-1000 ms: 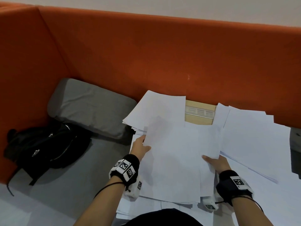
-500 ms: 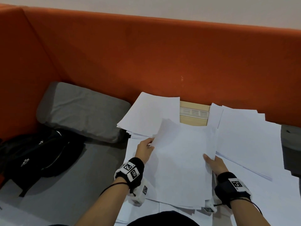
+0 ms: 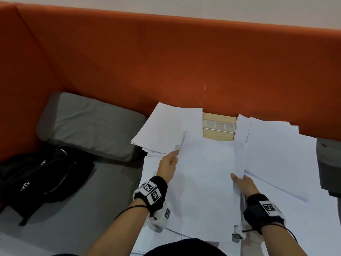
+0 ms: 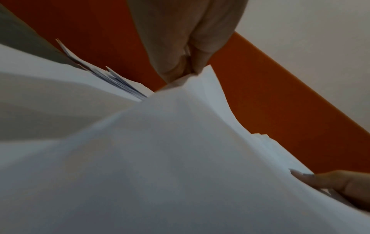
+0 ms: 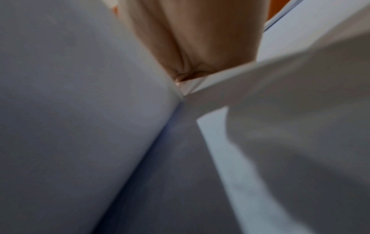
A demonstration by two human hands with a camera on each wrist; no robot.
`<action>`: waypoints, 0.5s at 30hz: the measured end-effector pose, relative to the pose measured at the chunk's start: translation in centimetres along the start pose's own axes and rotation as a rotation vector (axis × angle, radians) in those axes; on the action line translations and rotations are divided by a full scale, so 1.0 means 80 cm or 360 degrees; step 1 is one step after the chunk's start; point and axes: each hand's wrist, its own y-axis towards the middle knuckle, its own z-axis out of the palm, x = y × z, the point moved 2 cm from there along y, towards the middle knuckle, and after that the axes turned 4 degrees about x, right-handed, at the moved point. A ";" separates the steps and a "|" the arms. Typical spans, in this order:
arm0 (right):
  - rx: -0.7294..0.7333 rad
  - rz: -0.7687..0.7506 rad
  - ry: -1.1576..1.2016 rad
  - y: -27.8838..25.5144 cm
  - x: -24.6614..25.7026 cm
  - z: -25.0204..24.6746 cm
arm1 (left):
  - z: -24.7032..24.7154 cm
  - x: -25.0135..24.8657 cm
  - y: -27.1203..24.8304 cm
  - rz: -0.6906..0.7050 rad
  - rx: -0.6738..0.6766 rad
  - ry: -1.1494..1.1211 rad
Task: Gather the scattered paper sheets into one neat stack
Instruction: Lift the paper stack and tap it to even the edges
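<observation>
A bundle of white paper sheets (image 3: pixel 203 182) is held between both hands above the table. My left hand (image 3: pixel 168 166) pinches its left edge, and its fingers (image 4: pixel 180 47) show clamped on the paper's corner in the left wrist view. My right hand (image 3: pixel 243 183) grips the right edge, thumb on top; its fingers (image 5: pixel 200 39) close on the sheets (image 5: pixel 80 110). A fanned pile of sheets (image 3: pixel 169 130) lies at the back left. Another spread of sheets (image 3: pixel 280 154) covers the right side. More sheets lie under the bundle.
An orange padded partition (image 3: pixel 166 61) walls the back and left. A grey cushion (image 3: pixel 88 126) and a black bag (image 3: pixel 40 178) sit on the grey seat at left. A strip of wooden table (image 3: pixel 218 133) with a slotted panel shows between the piles.
The held bundle has shifted slightly right and its left edge has lifted and curled upward. Both hands keep their grip. The head view has drifted left.
</observation>
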 end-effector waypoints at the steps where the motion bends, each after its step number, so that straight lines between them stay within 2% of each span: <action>1: 0.0000 -0.0001 0.0001 0.000 0.000 0.000 | -0.002 0.002 0.002 -0.0025 -0.0001 -0.0021; 7: -0.0007 0.0013 -0.0011 0.000 -0.001 0.000 | -0.002 -0.003 0.004 -0.0063 -0.0067 -0.0170; 10: -0.0014 0.0017 -0.0003 -0.002 0.000 0.000 | 0.000 -0.009 0.003 -0.0038 -0.0028 -0.0205; 15: -0.0010 0.0017 0.0004 -0.004 0.002 0.000 | -0.006 -0.020 0.002 -0.0155 0.0019 -0.0311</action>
